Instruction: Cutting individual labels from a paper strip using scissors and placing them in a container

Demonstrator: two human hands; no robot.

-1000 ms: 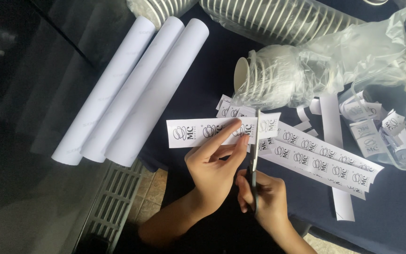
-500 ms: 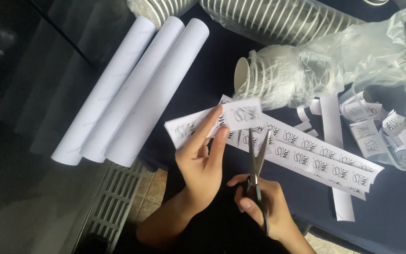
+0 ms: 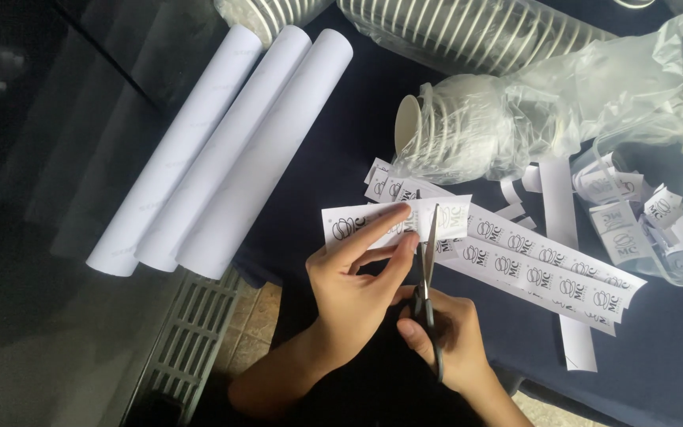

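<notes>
My left hand (image 3: 355, 281) pinches a white paper strip (image 3: 395, 219) printed with small dark logos, holding it level above the dark blue table (image 3: 341, 150). My right hand (image 3: 444, 332) grips a pair of scissors (image 3: 428, 277) by the handles. The blades point up and straddle the strip between two logos. Longer printed strips (image 3: 543, 269) lie on the table just to the right of the scissors.
Three rolled white paper tubes (image 3: 223, 150) lie side by side at the left. Stacks of white paper cups (image 3: 468, 134) in clear plastic wrap sit at the top. A clear bag (image 3: 634, 221) with several cut labels lies at the right. A floor grate (image 3: 191, 348) shows below the table edge.
The strip was lifted and tilted half a second ago with the scissors lowered. Now it is level again and the scissor blades have come back up onto it.
</notes>
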